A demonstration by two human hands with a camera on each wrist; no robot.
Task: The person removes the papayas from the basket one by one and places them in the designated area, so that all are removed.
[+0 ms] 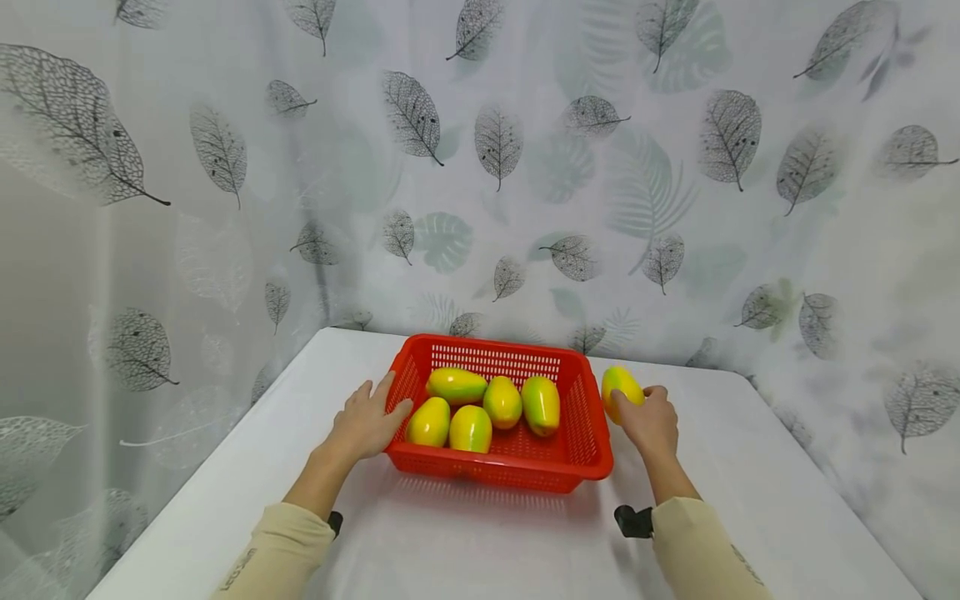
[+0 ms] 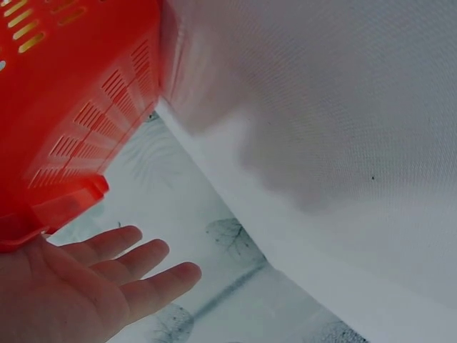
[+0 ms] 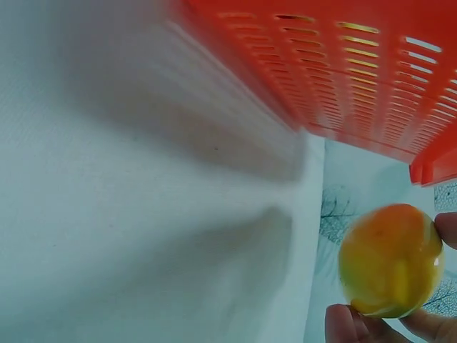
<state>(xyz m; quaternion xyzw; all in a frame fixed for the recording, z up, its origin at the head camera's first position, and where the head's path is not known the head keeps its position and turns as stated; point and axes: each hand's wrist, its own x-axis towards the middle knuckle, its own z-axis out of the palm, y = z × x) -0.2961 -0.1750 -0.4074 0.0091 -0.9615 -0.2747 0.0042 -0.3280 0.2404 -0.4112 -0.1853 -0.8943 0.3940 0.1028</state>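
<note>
A fruit (image 1: 620, 381) is pinched by the right grip (image 1: 652, 419); if its shiny skin slips, it may be dropped. The basket's (image 1: 495, 473) left side meets the spread left grip (image 1: 367, 422).

Dark lettering (image 1: 238, 570) runs along the left sleeve (image 1: 281, 537), toward the table's (image 1: 480, 550) left edge; it seems to begin "LE", the rest too blurred. Small marks (image 1: 746, 564) on the right sleeve (image 1: 701, 546), toward the right edge, are illegible.
</note>
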